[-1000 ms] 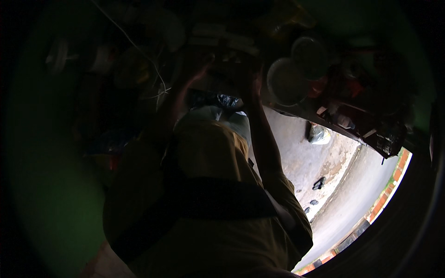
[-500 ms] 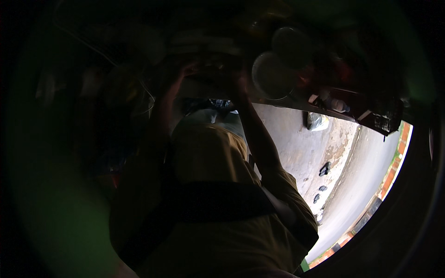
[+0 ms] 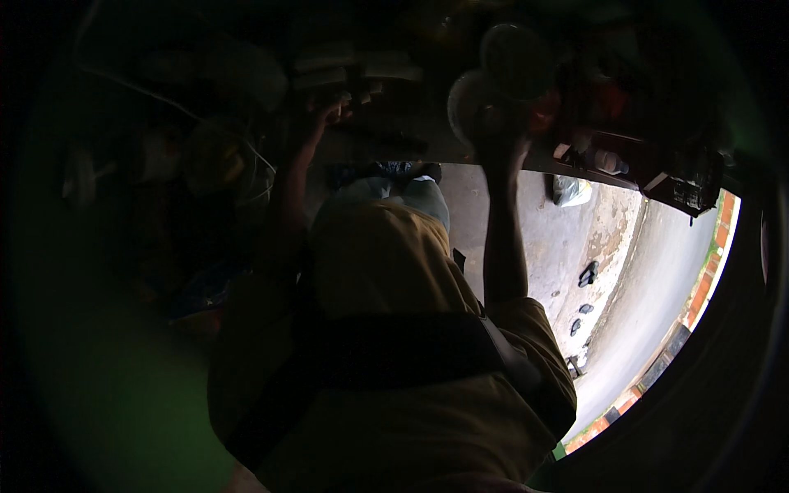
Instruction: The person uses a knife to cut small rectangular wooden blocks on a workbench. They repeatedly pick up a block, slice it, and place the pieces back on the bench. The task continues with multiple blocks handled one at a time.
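While the right hand [image 3: 503,141] touches a pale round lid [image 3: 470,103], finger grip stays too dark to tell.

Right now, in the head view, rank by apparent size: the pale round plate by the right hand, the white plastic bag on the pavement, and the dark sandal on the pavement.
1. Pale round plate
2. White plastic bag
3. Dark sandal
The plate sits nearer the camera, so its true size is unsure.

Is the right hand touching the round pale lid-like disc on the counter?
Cannot tell. In the head view the right hand overlaps the pale round disc, but darkness hides any contact or gap.
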A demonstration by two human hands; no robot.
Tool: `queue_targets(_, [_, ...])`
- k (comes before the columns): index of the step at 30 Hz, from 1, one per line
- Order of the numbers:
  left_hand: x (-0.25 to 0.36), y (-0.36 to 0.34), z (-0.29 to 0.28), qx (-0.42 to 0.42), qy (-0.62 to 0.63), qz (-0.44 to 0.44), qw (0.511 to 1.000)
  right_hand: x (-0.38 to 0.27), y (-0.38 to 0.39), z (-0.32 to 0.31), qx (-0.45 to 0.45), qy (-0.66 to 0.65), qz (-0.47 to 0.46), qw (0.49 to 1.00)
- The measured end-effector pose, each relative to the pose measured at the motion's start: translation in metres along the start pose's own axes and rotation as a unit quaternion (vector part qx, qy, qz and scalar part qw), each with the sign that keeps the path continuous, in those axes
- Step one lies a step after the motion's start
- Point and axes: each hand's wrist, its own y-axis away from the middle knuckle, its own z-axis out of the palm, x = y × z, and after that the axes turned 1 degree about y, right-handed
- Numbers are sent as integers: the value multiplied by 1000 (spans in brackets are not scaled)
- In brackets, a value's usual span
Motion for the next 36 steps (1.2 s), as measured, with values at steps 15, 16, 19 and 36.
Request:
queue_targets(15, [12,5,-6,-44,18,-15,999,-31,11,26,-38,-116,3,992])
queue_targets(16, [17,4,-4,-45,15,-23,999,-29,26,45,-105,-121,-9,987])
queue_targets(19, [19,23,3,58,96,10,994,-43,50,88,-324,-62,19,944])
queue_targets(36, [-37,-18,-56,4,-250,-26,968,-22,97,214,-315,183,-67,929])
